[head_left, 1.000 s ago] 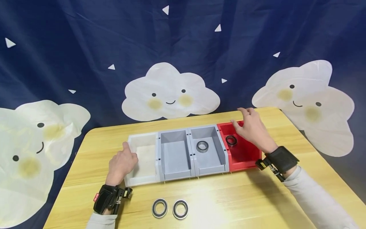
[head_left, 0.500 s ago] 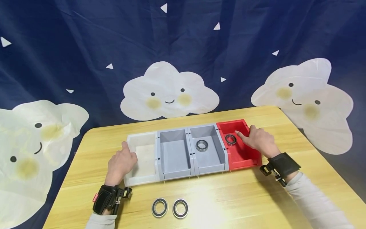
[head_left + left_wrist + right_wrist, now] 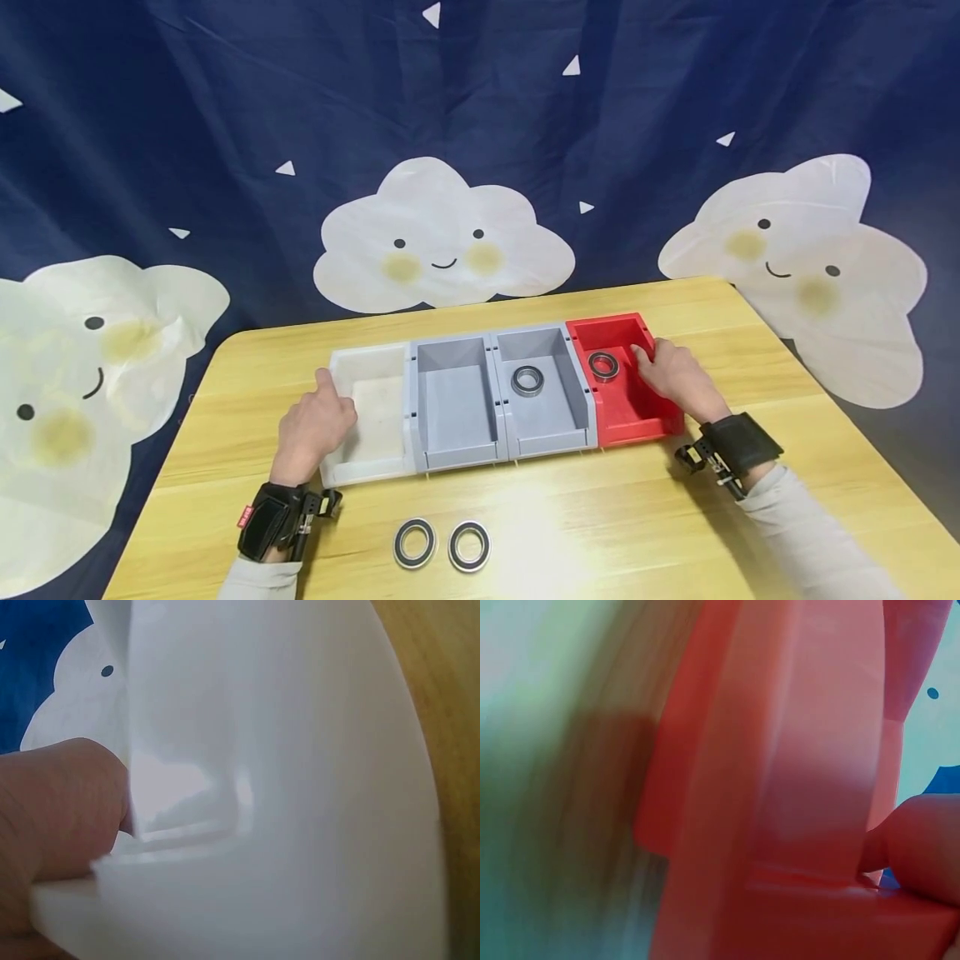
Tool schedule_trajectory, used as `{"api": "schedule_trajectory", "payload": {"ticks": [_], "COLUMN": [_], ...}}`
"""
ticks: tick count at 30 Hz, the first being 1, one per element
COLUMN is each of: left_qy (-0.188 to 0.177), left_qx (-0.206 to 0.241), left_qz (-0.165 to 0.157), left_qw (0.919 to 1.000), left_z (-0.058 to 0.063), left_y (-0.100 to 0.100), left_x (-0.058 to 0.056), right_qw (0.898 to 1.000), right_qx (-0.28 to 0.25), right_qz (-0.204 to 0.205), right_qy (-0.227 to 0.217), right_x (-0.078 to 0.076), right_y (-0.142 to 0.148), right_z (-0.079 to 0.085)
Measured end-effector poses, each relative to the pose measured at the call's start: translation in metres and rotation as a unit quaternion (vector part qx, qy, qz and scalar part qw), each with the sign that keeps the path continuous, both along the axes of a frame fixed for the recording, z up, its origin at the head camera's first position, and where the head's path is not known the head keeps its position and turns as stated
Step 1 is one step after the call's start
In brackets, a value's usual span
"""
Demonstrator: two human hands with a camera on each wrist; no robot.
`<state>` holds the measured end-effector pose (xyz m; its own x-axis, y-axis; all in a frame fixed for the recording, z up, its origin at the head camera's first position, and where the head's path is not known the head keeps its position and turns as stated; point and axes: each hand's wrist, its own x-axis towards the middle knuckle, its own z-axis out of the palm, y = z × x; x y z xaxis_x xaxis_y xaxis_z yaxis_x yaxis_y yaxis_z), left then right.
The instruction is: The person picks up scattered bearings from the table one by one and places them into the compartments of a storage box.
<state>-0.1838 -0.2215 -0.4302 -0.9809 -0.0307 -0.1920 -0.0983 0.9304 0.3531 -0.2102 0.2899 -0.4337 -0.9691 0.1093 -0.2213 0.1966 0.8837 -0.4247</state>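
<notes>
Four-part wording aside, a row of joined plastic bins spans the table: a white bin (image 3: 371, 477), two grey bins (image 3: 459, 457) (image 3: 553, 444) and a red bin (image 3: 637, 432). At the row's left end, my left hand (image 3: 315, 429) grips the white bin's outer wall, thumb over the rim. My right hand (image 3: 681, 379) holds the red bin's right wall, its thumb inside and the other fingers hidden outside. One ball bearing (image 3: 527, 392) lies in the right grey bin, another ball bearing (image 3: 595, 375) in the red one. Both wrist views show a thumb at a bin wall.
Two more ball bearings (image 3: 397, 546) (image 3: 453, 550) lie side by side on the wooden table (image 3: 600, 525), in front of the bins. A dark blue curtain (image 3: 480, 100) with white clouds hangs behind the table's back edge.
My right hand has come down from above the red bin onto its right wall and grips it. The left hand stays on the white bin. The bearings have kept their places.
</notes>
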Motion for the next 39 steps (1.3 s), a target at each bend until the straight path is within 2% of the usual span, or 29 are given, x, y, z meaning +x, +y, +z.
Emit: {"api": "schedule_trajectory", "payload": {"ticks": [7,11,14,17,19,21,23,26,29,32,35,39], "left_qy": [-0.002,-0.007,-0.002,0.036,0.076,0.126,0.176,0.234,0.254,0.243,0.207,0.152], "left_qx": [0.004,-0.005,-0.019,-0.033,-0.039,-0.040,-0.040,-0.049,-0.058,-0.068,-0.063,-0.049], "left_qz": [-0.007,-0.011,0.000,0.021,0.033,0.026,-0.004,-0.083,-0.177,-0.252,-0.309,-0.361], "left_qw": [1.0000,0.9999,0.9998,0.9986,0.9958,0.9909,0.9835,0.9675,0.9491,0.9343,0.9262,0.9190], "left_z": [0.002,0.004,0.008,0.017,0.026,0.036,0.045,0.048,0.043,0.032,0.022,0.005], "left_y": [-0.003,-0.010,-0.013,-0.011,-0.008,-0.002,0.009,0.033,0.061,0.083,0.098,0.109], "left_x": [0.002,0.010,0.019,0.029,0.037,0.046,0.056,0.073,0.091,0.108,0.121,0.131], "right_qw": [1.000,1.000,1.000,1.000,1.000,1.000,1.000,1.000,1.000,1.000,1.000,1.000], "right_qx": [-0.008,-0.008,-0.007,-0.005,-0.005,-0.005,-0.005,-0.004,0.001,0.004,0.002,0.001], "right_qz": [-0.011,-0.009,-0.011,-0.010,-0.006,-0.002,-0.002,-0.001,0.002,0.008,0.011,0.012], "right_qy": [-0.015,-0.022,-0.027,-0.025,-0.021,-0.014,-0.012,-0.013,-0.011,-0.008,-0.010,-0.016], "right_x": [-0.001,0.000,0.000,0.001,0.001,0.001,0.000,0.000,0.000,0.000,0.000,0.000], "right_y": [-0.001,-0.004,-0.005,-0.005,-0.004,-0.003,-0.002,-0.001,-0.001,-0.002,-0.003,-0.003], "right_z": [-0.001,-0.002,-0.003,-0.003,-0.002,-0.001,0.000,0.001,0.002,0.002,0.003,0.004]}}
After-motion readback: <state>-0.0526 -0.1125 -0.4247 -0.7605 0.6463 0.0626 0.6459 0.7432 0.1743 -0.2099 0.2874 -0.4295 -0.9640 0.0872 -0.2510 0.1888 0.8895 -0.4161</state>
